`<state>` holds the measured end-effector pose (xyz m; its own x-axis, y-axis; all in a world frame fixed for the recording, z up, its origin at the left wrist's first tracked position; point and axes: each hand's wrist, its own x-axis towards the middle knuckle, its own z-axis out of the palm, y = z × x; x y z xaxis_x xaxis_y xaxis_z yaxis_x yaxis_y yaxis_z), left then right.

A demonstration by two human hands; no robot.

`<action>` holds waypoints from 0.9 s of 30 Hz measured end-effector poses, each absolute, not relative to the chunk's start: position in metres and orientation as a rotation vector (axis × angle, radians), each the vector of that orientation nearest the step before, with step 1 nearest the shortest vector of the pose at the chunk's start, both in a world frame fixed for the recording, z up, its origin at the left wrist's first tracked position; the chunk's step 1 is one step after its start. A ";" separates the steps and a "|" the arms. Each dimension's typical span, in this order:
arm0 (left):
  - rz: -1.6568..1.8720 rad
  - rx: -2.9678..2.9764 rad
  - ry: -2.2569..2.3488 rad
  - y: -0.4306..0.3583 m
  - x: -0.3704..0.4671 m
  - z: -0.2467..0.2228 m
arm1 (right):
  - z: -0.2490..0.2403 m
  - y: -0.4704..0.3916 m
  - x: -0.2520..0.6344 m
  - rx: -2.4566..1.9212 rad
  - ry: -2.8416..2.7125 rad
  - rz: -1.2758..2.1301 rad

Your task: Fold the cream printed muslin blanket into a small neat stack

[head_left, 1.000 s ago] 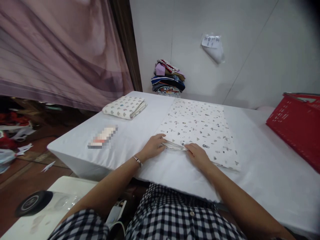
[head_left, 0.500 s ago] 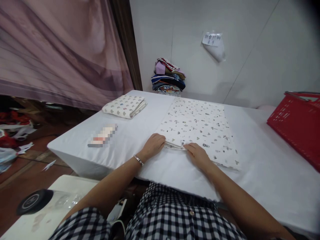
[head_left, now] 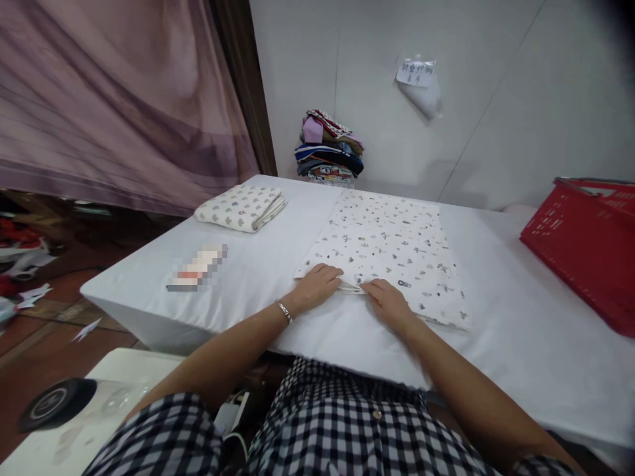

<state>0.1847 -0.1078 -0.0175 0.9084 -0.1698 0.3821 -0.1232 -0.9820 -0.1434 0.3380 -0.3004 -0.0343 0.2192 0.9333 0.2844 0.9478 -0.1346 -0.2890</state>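
Note:
A white cloth with small printed figures [head_left: 391,244] lies folded in a flat rectangle on the white-covered table [head_left: 516,330]. At its near edge, my left hand [head_left: 320,285] is closed on the layered edge, left of the middle. My right hand [head_left: 385,299] grips the same edge a little further right, its fingers on top and the thumb hidden. Between the two hands a short stretch of stacked fabric layers shows. A second folded cloth with grey prints [head_left: 241,207] lies at the back left of the table.
A blurred-out flat object [head_left: 197,268] lies on the table's left side. To the right stands a red basket [head_left: 585,251]. Behind the table is a pile of folded fabrics [head_left: 330,149]. A white stool [head_left: 109,423] at lower left holds a black round object [head_left: 58,404].
My left hand has slid right along the near edge, closer to my right hand, and the cloth's left corner now shows. The view has shifted slightly.

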 end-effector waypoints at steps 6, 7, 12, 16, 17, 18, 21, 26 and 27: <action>-0.595 -2.910 0.260 -0.108 0.190 -0.017 | -0.034 -0.301 0.338 -2.090 -1.735 -0.043; -0.613 -2.915 0.257 -0.108 0.189 -0.017 | -0.034 -0.301 0.338 -2.091 -1.740 -0.042; -0.625 -2.929 0.253 -0.109 0.186 -0.019 | -0.035 -0.301 0.338 -2.065 -1.755 -0.054; -0.623 -2.970 0.175 -0.109 0.188 -0.022 | -0.036 -0.302 0.339 -2.065 -1.750 -0.079; -0.619 -2.985 0.157 -0.109 0.190 -0.022 | -0.037 -0.302 0.338 -2.069 -1.744 -0.082; -0.615 -2.998 0.136 -0.108 0.191 -0.021 | -0.037 -0.302 0.338 -2.070 -1.738 -0.083; -0.612 -3.021 0.063 -0.105 0.195 -0.018 | -0.036 -0.302 0.338 -2.066 -1.726 -0.071; -0.606 -3.089 0.097 -0.098 0.193 -0.022 | -0.036 -0.302 0.338 -2.070 -1.735 -0.063; -0.599 -3.098 0.116 -0.097 0.191 -0.024 | -0.036 -0.302 0.338 -2.073 -1.741 -0.064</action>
<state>0.1910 -0.0974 -0.0237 0.9254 -0.0691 0.3727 -0.0753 -0.9972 0.0020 0.3381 -0.3018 -0.0358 0.2105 0.9289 0.3047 0.9487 -0.1189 -0.2929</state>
